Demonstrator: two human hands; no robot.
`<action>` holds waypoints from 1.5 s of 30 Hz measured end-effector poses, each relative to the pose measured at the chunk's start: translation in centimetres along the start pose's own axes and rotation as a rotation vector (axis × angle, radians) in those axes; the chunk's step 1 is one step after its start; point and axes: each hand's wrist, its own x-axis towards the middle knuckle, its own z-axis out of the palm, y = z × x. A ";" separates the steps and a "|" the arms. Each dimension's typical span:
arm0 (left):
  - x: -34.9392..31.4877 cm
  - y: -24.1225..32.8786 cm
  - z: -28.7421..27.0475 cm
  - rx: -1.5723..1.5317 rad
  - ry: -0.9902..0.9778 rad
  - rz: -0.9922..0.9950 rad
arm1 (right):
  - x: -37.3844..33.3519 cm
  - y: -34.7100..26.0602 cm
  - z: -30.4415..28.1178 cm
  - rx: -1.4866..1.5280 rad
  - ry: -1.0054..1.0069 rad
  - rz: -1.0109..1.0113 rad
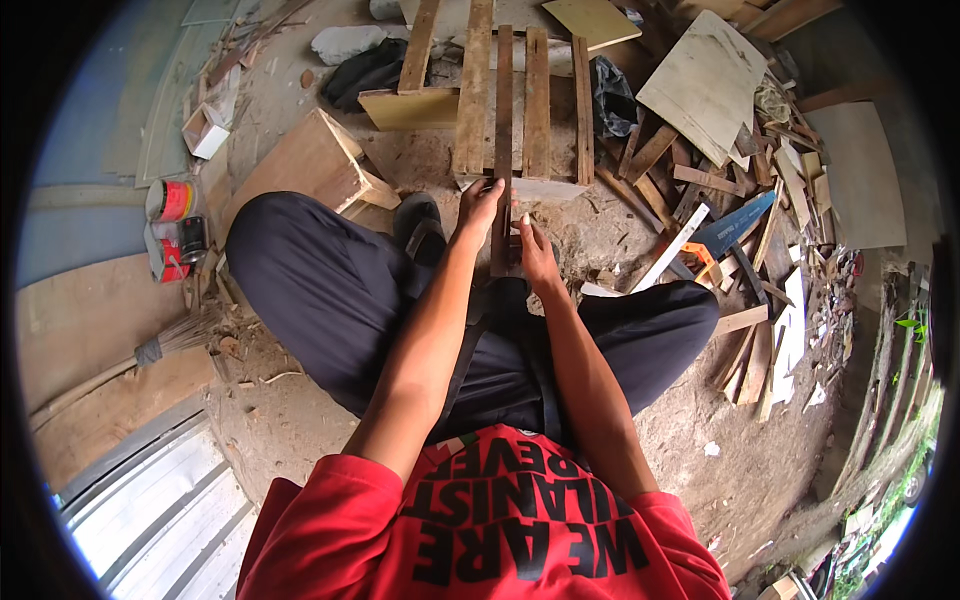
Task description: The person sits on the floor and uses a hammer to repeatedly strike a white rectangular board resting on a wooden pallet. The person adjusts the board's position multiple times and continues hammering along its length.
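A long, narrow dark wooden strip runs away from my lap, its far part over a pallet-like row of wooden slats. My left hand grips the strip from its left side, fingers closed around it. Closer to me, my right hand is closed at the strip's right edge with the thumb up; its fingertips are partly hidden. The near end of the strip lies between my bent knees.
Scrap wood is heaped on the right, with a blue-bladed handsaw on it. A wooden box stands by my left knee. Paint cans and a broom are at the far left.
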 end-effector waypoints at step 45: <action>0.5 -0.1 -0.3 -0.029 -0.032 -0.014 | -1.9 -3.5 0.5 0.216 -0.289 0.132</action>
